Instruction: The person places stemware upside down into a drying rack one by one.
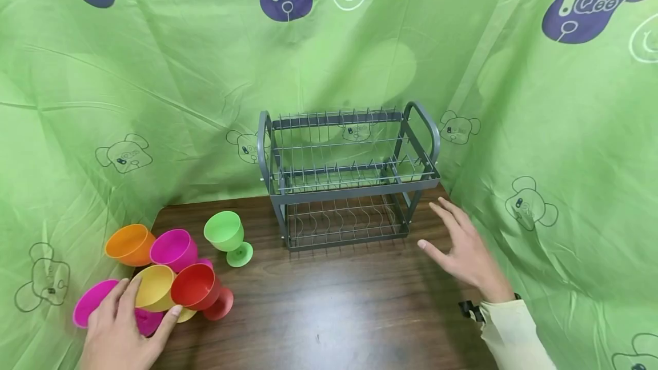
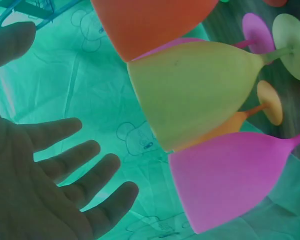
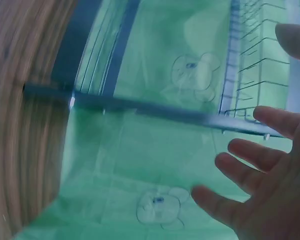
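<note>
My left hand [image 1: 120, 330] hovers with spread fingers over the near part of a cluster of plastic goblets. Nearest to it are a yellow goblet [image 2: 195, 92], a magenta goblet [image 2: 230, 180] and a red goblet [image 1: 194, 287]; in the left wrist view the fingers stand apart from the cups. Behind these are an orange goblet [image 1: 129, 245] and a second magenta goblet [image 1: 173, 250]. A green goblet [image 1: 224, 232] stands slightly off to the right. My right hand [image 1: 468, 256], fingers extended and holding nothing, is beside the right end of a grey two-tier dish rack [image 1: 354, 190].
The rack stands at the back of a brown wooden table [image 1: 319, 313]. Green cloth [image 1: 195, 84] printed with bears hangs behind and along both sides, close to the cups on the left and to my right arm.
</note>
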Motion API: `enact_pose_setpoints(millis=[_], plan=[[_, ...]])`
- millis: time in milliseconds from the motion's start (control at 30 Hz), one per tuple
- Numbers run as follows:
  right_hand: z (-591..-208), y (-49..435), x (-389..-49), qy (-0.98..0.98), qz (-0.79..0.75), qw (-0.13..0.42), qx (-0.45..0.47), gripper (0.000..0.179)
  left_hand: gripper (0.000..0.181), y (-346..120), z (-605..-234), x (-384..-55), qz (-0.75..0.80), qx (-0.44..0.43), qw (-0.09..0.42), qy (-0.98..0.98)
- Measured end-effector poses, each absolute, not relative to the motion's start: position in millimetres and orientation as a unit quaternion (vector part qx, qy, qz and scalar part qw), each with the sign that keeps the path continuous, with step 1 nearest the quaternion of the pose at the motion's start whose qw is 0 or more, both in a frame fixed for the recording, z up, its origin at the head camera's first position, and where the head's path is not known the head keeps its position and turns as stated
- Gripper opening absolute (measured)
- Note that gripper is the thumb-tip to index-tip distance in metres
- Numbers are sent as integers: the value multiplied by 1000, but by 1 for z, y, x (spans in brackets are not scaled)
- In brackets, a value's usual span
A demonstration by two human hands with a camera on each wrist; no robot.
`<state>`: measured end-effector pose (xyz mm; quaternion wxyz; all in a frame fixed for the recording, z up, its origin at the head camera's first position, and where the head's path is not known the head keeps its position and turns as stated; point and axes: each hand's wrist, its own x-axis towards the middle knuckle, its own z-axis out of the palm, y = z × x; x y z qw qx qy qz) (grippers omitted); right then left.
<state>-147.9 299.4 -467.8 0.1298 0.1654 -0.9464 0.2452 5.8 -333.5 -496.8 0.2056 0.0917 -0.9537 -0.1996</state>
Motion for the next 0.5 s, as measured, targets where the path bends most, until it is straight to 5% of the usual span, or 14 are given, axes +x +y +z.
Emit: enact_pose_setpoints(millis=[500], plan=[[-465,270,-133,-851,465,91,228,73,82,-326,-508,16,-245,178,289,-908]])
